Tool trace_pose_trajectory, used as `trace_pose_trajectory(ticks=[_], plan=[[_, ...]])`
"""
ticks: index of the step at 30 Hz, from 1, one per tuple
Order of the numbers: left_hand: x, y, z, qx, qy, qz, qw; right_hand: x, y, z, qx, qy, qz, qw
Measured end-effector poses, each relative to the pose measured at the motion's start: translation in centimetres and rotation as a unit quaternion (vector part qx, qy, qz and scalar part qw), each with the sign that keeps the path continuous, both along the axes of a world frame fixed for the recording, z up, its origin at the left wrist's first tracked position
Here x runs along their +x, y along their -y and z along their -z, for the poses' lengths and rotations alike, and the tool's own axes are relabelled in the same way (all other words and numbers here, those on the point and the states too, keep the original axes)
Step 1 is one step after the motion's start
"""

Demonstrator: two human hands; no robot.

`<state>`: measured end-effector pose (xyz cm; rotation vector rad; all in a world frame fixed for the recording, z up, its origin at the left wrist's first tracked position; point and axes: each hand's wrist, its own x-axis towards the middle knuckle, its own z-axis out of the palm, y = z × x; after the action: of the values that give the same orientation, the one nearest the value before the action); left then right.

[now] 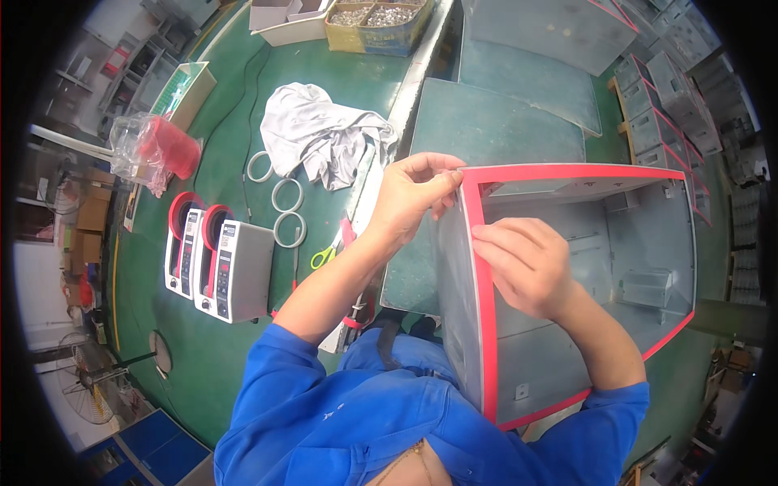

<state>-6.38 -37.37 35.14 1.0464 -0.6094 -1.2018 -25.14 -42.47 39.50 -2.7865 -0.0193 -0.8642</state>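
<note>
A grey metal cabinet [463,324] stands open-topped in front of me on the right, its rim lined with red tape [486,340]. At its far left corner my left hand [409,194] is closed, thumb and index finger pinching the end of the tape. My right hand [531,263] has its fingers pressed together on the tape strip along the left rim, a little nearer than the corner. What lies under the right fingertips is partly hidden. Inside the cabinet sits a small clear bracket-like piece [648,287].
Left on the green surface are two white tape dispensers [243,271], rolls of pale tape [288,196], yellow-green scissors [322,257] and a grey cloth [312,130]. Beyond are a divided box of small metal parts [389,40] and a bagged red roll [174,150]. More cabinets [660,121] stand far right.
</note>
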Motion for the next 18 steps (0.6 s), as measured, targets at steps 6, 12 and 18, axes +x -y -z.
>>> trace_pose_trajectory(ticks=[6, 12, 18], plan=[[0.0, 0.0, 0.0, 0.005, 0.008, -0.003, 1.000, 0.3, -0.2, -0.9, -0.018, 0.031, 0.071, 0.997], [-0.2, 0.0, -0.4, 0.009, 0.019, -0.002, 1.000, 0.2, -0.5, 0.2, 0.008, 0.041, 0.003, 0.999], [-0.1, 0.0, -0.4, 0.016, 0.022, -0.006, 1.000, 0.5, -0.9, -0.6, 0.026, 0.066, 0.063, 0.995]])
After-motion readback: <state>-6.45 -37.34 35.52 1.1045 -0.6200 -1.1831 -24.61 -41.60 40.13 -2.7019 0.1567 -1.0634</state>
